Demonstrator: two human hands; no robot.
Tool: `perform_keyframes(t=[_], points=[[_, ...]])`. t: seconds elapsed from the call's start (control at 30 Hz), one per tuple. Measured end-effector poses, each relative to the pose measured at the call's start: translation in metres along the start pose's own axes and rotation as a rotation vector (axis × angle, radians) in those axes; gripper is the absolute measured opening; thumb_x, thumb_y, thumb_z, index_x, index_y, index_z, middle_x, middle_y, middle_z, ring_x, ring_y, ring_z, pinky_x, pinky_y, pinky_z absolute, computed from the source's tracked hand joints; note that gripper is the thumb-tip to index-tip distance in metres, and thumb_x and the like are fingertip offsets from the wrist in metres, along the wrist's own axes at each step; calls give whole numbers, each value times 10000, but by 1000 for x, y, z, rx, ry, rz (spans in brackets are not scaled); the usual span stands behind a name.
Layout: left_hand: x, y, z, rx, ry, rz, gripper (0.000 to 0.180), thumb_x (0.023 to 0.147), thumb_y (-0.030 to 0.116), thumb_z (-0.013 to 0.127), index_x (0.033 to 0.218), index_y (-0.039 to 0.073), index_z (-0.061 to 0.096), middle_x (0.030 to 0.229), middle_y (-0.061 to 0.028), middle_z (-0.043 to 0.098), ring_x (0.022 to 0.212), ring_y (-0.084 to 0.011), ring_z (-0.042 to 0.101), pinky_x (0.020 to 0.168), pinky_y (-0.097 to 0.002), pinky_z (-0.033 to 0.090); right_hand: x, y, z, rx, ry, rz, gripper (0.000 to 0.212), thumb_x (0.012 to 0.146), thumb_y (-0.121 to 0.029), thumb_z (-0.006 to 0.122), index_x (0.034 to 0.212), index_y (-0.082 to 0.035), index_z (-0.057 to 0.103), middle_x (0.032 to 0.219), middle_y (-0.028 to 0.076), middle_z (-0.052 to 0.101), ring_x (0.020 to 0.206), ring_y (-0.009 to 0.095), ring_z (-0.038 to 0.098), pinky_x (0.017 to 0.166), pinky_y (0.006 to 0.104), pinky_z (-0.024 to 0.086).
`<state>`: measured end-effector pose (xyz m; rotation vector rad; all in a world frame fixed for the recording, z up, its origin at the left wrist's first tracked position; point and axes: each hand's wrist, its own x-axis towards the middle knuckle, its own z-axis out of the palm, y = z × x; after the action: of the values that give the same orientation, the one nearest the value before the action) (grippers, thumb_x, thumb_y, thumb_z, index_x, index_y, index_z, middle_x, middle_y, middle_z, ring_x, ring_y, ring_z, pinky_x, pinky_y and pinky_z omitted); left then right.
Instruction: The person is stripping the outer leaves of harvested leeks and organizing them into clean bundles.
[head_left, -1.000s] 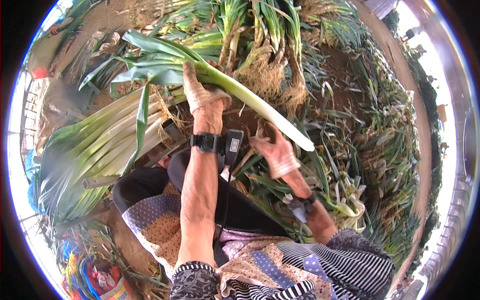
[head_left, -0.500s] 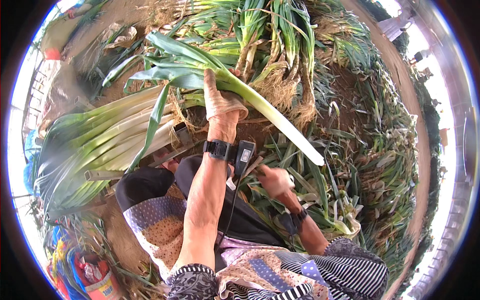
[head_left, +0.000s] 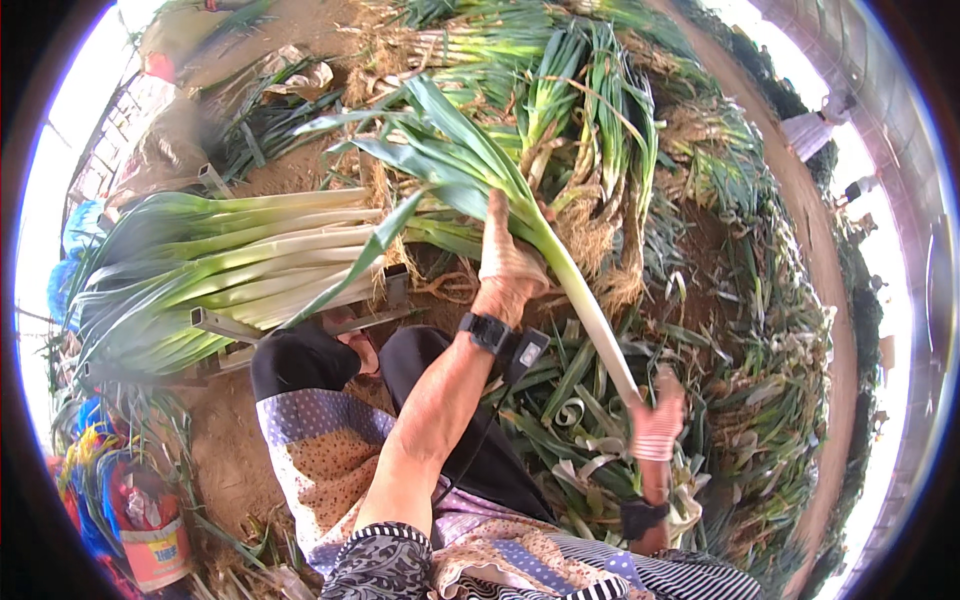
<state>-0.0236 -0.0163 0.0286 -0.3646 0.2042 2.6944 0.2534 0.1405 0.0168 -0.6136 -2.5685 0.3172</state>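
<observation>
Leek point(head_left: 575, 275), one, long, with green leaves and a white stalk: held aslant in front of the person, leaves to the upper left, white end to the lower right, above a heap of leaf scraps point(head_left: 575, 395).

Left hand point(head_left: 512, 262), gloved: closed around the leek where the leaves meet the stalk, thumb lying up along it. Black band point(head_left: 487, 331) on the wrist.

Right hand point(head_left: 658, 418), in a striped glove: at the white end of the leek, fingers pointing up; blurred, so whether it grips or only touches cannot be told.

Cleaned leeks point(head_left: 280, 240), a stack: laid side by side on a metal frame point(head_left: 225, 326) to the left, white ends toward the person's knees.

Rooted leeks point(head_left: 590, 125), a bunch: beyond the left hand, roots toward the person.

Bucket point(head_left: 157, 550), reddish: lower left, on bare soil point(head_left: 230, 430).

Apron point(head_left: 325, 500), patchwork: over the person's lap.
</observation>
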Motion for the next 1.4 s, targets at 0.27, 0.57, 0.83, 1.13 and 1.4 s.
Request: perform_keyframes(t=[0.27, 0.57, 0.83, 1.13, 1.4], points=[[-8, -11, -1, 117, 120, -164, 503, 741, 545, 677, 970, 104, 598, 791, -60, 596, 726, -234, 577, 718, -395, 469, -26, -36, 33, 201, -454, 514, 620, 642, -364, 774, 1128, -38, 570, 940, 180, 661, 865, 306, 650, 774, 377, 499], [1, 1, -3, 17, 1, -182, 686, 679, 699, 613, 1000, 94, 588, 834, -82, 600, 745, -253, 606, 666, -409, 544, -44, -56, -59, 263, -564, 612, 598, 609, -282, 800, 1065, 37, 581, 866, 162, 669, 777, 188, 647, 726, 301, 513], [3, -10, 2, 144, 97, -50, 714, 641, 694, 662, 1086, 149, 547, 945, -40, 593, 858, -195, 563, 707, -434, 513, -61, -45, -113, 412, -562, 816, 288, 620, -19, 684, 890, 27, 593, 558, 44, 537, 396, 108, 470, 355, 248, 341], [-2, 40, 1, 55, -36, 79, 612, 651, 577, 736, 947, 59, 599, 808, -99, 629, 695, -240, 623, 649, -419, 544, -57, -53, -155, 624, -726, 838, 269, 670, -10, 594, 930, 55, 576, 599, 99, 561, 411, 150, 501, 372, 277, 393], [-86, 194, 94, 267, -254, 737, 295, 723, 202, 670, 933, 40, 542, 801, -50, 535, 662, -161, 530, 570, -332, 474, 14, -88, -121, 439, -720, 469, 394, 671, -185, 546, 1003, 17, 610, 650, 63, 614, 570, 129, 588, 513, 245, 459]])
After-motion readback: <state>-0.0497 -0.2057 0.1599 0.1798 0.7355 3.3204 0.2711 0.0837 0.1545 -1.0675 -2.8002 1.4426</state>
